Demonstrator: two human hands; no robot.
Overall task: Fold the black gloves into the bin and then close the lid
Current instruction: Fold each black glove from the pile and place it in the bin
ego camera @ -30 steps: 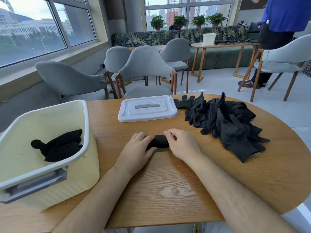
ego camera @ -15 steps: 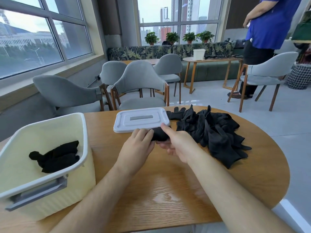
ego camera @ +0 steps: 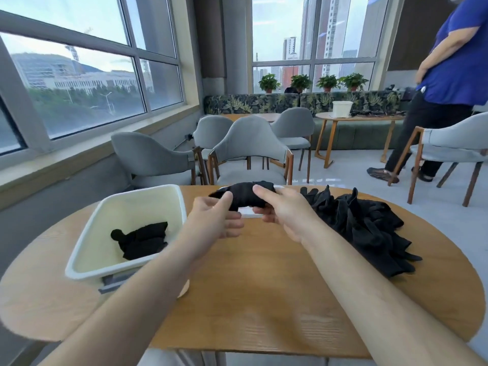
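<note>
- So far, only one dark bundle of folded gloves lies inside the cream bin, which stands on the left of the wooden table.
- A rolled glove is held above the table, just past the bin's far right corner. The left hand pinches its left end, and the right hand curls round its right end, thumb on top.
- It looks folded and, by my judgement, ready for the bin.
- A big heap of loose black gloves sits on the table's right side, so most of the folding remains.
- The white lid lies behind the hands, mostly hidden. The bin stands open, so closing it comes last.
</note>
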